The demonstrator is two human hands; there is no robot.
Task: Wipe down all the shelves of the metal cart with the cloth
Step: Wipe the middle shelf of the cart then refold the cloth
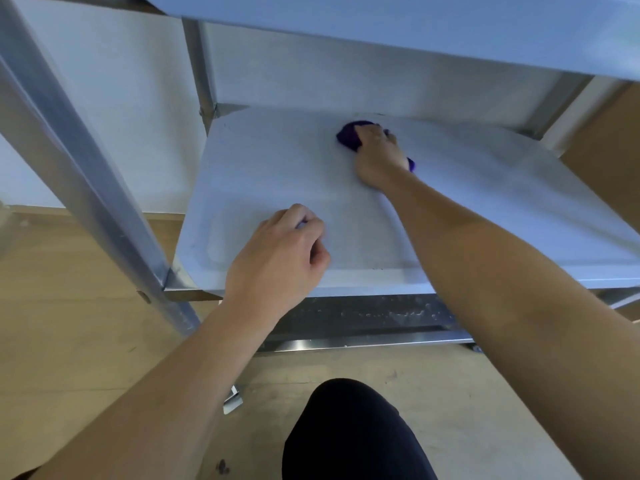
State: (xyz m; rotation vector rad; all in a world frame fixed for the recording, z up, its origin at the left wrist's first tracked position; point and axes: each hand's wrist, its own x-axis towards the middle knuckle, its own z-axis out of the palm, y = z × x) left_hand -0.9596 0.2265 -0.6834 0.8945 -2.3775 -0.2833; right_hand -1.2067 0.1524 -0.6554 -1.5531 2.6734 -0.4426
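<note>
Crumpled dark purple cloth [349, 135] bunched small at the far middle of the dull grey metal cart shelf [485, 202], gripped and pressed down by the right hand [379, 157], left hand [280, 251] clenched empty, rested on the shelf's near left.

- Flat grey metal shelf [502, 209]: open along front edge, bare at right.
- Grey metal upper shelf [415, 32]: caps headroom.
- Silver metal corner post [104, 209]: blocks left front.
</note>
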